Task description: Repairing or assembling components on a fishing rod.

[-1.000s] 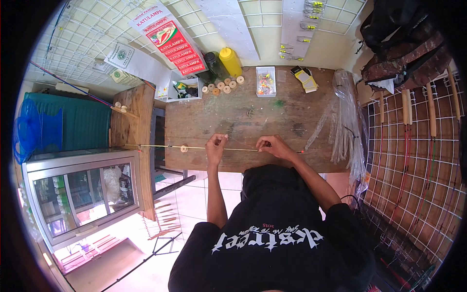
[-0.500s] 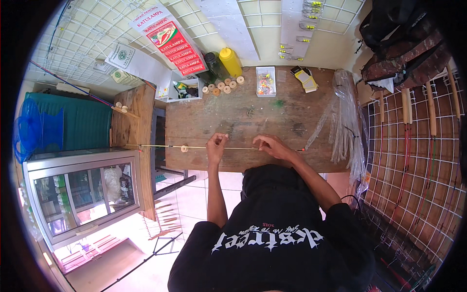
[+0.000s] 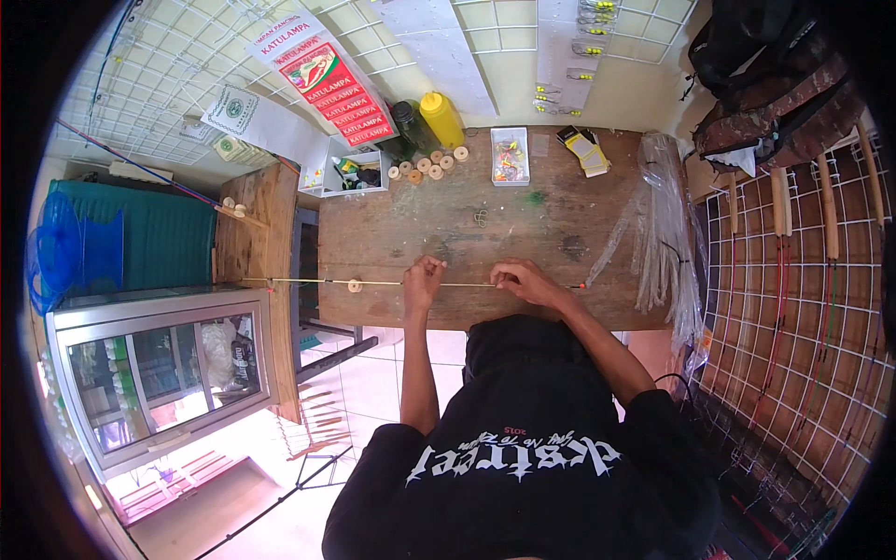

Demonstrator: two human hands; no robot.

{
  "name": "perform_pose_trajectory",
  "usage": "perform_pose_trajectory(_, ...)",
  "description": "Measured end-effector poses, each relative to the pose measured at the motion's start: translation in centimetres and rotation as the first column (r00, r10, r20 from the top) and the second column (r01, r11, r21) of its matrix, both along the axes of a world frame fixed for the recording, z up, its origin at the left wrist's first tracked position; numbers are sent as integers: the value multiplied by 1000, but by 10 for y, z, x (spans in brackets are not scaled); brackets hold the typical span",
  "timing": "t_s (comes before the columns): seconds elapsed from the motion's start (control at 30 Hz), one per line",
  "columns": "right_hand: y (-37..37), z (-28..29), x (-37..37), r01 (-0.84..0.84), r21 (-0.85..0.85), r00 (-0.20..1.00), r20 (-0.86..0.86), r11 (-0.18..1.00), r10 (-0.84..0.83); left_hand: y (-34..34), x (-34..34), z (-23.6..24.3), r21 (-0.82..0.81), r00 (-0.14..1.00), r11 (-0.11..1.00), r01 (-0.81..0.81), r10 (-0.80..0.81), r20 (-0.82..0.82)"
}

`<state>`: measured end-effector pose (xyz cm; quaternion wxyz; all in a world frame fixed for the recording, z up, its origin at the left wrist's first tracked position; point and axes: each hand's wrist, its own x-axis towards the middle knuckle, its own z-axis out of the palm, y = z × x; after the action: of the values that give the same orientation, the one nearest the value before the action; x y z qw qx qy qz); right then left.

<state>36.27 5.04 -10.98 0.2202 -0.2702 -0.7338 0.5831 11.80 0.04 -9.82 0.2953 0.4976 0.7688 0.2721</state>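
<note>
A thin, pale yellow rod (image 3: 373, 283) lies crosswise along the near part of the wooden table, with an orange-red tip at its right end. My right hand (image 3: 527, 282) rests over the rod, fingers curled round it. To its left, my left hand (image 3: 423, 277) is raised at the rod, thumb and fingertips pinched together. Whatever sits in that pinch is too small to make out. A small wooden spool (image 3: 355, 287) stands against the rod, left of my left hand.
Several wooden spools (image 3: 436, 172) stand at the back beside a yellow squeeze bottle (image 3: 441, 119) and a dark bottle. A white tray (image 3: 511, 181) holds small colourful pieces. Clear plastic sleeves (image 3: 665, 233) hang over the right side. A glass cabinet (image 3: 163, 373) stands left.
My left hand has shifted slightly right along the rod, its fingertips still pinched. My right hand has moved a little right too, fingers curled.
</note>
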Motion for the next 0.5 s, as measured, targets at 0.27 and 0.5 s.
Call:
perform_pose_trajectory(0.27, 0, 9, 0, 36, -3, 998, -43, 999, -36, -1, 54, 43, 247, 912, 953, 175, -62, -405)
perform_pose_trajectory(0.5, 0, 11, -1, 90, -14, 994, -61, 996, -91, -25, 81, 88, 57, 886, 961, 271, -225, -405)
